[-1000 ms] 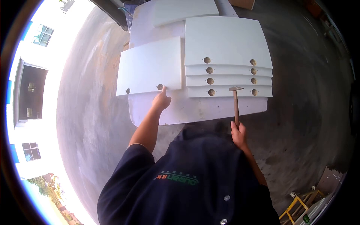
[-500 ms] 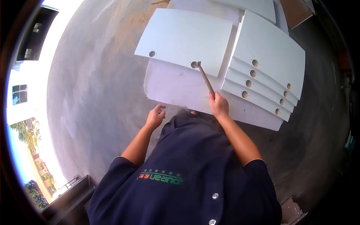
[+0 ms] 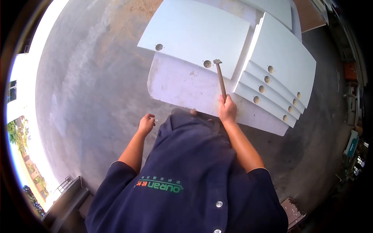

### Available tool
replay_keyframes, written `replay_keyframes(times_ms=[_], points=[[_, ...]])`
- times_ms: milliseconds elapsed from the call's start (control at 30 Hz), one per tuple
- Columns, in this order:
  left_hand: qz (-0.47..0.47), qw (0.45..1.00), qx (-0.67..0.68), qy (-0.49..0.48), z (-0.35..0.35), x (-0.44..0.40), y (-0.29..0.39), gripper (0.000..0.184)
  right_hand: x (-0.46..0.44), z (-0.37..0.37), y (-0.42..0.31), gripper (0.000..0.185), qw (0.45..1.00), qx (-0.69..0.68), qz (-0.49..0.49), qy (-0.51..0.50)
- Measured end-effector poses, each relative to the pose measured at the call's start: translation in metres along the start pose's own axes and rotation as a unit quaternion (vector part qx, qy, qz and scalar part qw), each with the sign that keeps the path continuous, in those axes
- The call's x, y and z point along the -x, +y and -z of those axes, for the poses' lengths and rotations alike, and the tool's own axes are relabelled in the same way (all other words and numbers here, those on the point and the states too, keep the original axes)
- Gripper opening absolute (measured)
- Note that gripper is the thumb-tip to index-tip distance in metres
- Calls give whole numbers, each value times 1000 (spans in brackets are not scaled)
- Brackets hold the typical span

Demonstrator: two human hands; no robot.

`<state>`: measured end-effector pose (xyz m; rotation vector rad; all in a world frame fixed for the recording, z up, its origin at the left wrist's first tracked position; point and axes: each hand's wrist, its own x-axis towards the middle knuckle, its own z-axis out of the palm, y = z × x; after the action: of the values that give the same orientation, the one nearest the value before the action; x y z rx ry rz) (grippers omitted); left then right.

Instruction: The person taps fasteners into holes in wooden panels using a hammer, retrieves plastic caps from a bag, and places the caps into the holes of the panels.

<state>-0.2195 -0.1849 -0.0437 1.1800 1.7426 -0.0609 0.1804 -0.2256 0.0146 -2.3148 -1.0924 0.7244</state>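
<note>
My right hand (image 3: 227, 109) is wrapped round the wooden handle of a hammer (image 3: 221, 77). The hammer's head lies over a white panel (image 3: 194, 31), just right of a round hole (image 3: 207, 64) near the panel's front edge. A second round hole (image 3: 159, 47) is at the panel's left corner. My left hand (image 3: 146, 124) hangs over the floor, left of my body, its fingers curled; what they hold, if anything, is too small to make out.
Several white panels with round holes are stacked in steps (image 3: 285, 54) on the right. Beneath everything is a pale board (image 3: 178, 85) on the grey concrete floor (image 3: 93, 97). A brown board (image 3: 309, 17) lies at the far right, and items line the right wall.
The hammer head has moved right, away from the hole it covered in part. My left hand has shifted left and slightly down. The view has also shifted.
</note>
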Motion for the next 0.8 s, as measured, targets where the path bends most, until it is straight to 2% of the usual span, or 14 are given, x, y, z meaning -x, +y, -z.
replay_keyframes(times_ms=[67,200,300,400,500,633,800], points=[[-21,1000,17,-11,-3,-12,-9,34,-1,-4,-1,42,997,55,-38,-27],[-31,999,34,-17,-3,-20,-5,33,-1,-12,1,43,998,41,-32,-18],[-29,999,38,-16,-5,-25,-3,32,0,-7,-2,42,1000,-19,-10,14],[-11,1000,25,-15,-7,-19,-12,33,-1,-7,0,42,997,66,-36,-28],[-6,1000,23,-10,-5,-27,-13,33,1,-9,-2,42,997,65,-34,-5],[18,998,59,-21,-2,-24,-12,32,-1,-4,-9,41,998,-51,-7,43],[16,998,57,-13,-2,-18,-3,34,-17,2,-35,37,994,-60,79,43]])
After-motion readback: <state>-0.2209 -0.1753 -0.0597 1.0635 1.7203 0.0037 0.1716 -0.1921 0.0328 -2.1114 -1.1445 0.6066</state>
